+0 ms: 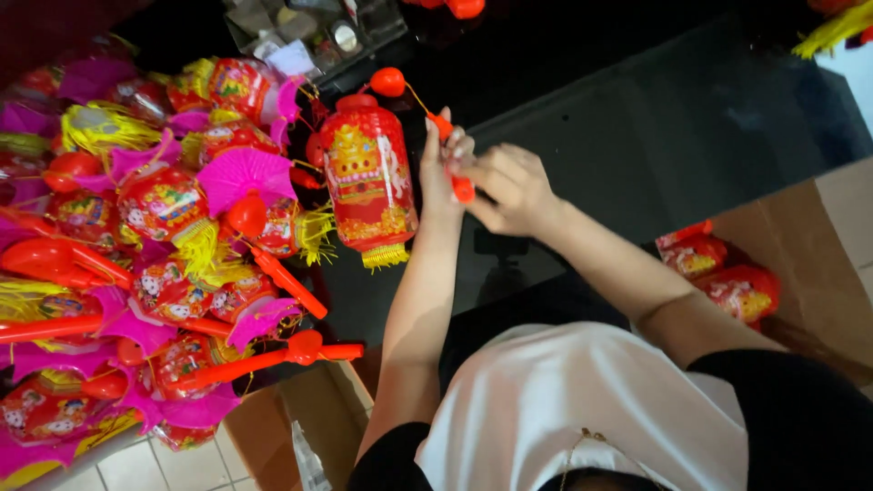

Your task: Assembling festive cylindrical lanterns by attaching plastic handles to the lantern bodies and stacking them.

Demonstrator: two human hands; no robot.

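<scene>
- Far left, I see a heap of finished lanterns [155,255]: glossy printed red bodies, pleated pink paper fans, yellow fringe tassels and smooth orange plastic handles, piled loosely on the dark tabletop [691,127]. Several hang over the near edge, so I judge a nudge from an elbow could send some sliding to the tiled floor [136,468].
- Next comes the red lantern [368,177] in hand, a barrel-shaped body with gold and red print, a yellow fringe at its lower end and a round orange knob on a thin cord at the top. It hangs just left of the hands, close to the heap.
- My left hand [440,168] is upright, fingers closed narrowly on the slim orange stick [452,155] that carries the lantern.
- My right hand [515,186] is curled tight around the stick's lower end, touching the left.
- The cord looks fine, and I think it could tangle in the neighbouring tassels or slip its hook if the stick twists.
- To the right, a brown cardboard box [818,264] holds more flattened red lanterns [727,273] wrapped in clear, shiny film.
</scene>
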